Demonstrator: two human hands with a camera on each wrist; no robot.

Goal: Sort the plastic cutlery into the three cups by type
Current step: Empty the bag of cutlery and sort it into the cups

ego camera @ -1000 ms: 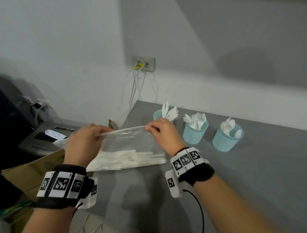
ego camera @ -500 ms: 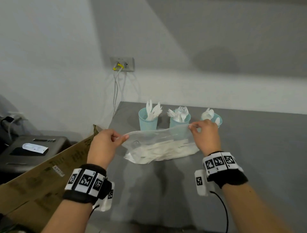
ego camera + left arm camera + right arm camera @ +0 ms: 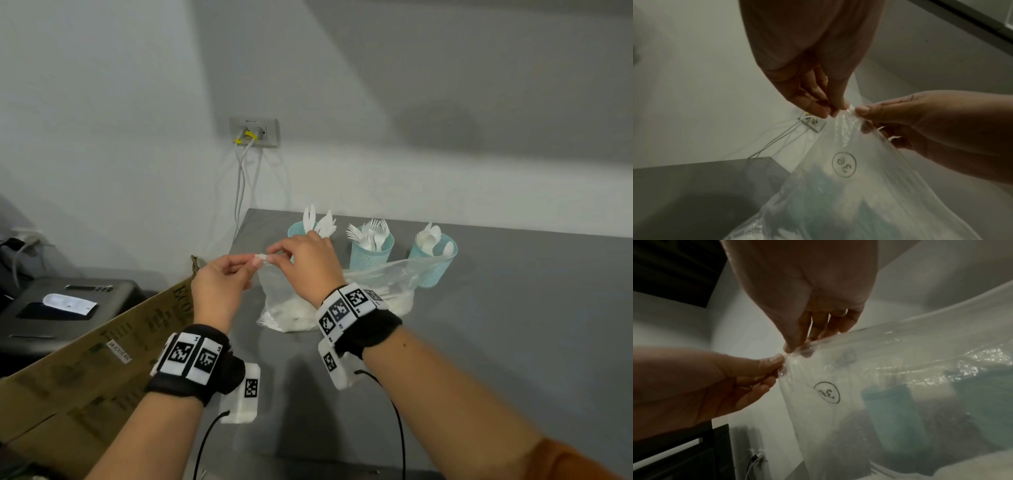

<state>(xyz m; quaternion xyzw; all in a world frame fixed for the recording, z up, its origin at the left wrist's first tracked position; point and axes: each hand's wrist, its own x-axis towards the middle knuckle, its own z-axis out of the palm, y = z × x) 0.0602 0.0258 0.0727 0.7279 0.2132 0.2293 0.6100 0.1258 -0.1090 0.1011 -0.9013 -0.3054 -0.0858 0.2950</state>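
Observation:
A clear zip bag (image 3: 376,277) of white plastic cutlery lies on the grey table (image 3: 513,342), its right end draped against the spoon cup (image 3: 433,263). My left hand (image 3: 255,262) and right hand (image 3: 274,255) meet at the bag's raised top left corner, and each pinches it. In the left wrist view my left hand (image 3: 835,108) and right hand (image 3: 861,112) pinch the bag (image 3: 859,194) at its seal. From the right wrist, the right hand (image 3: 795,348) and left hand (image 3: 780,363) grip the same corner of the bag (image 3: 879,386). The knife cup (image 3: 296,229) and fork cup (image 3: 371,253) stand behind.
A brown cardboard box (image 3: 102,359) stands open left of the table's edge. A dark device (image 3: 68,301) with a white slip on it sits further left. Cables hang from a wall socket (image 3: 253,132) behind the table's left corner.
My right hand left the bag's right end and came across to the left corner beside my left hand. The bag's right end has sagged against the cups.

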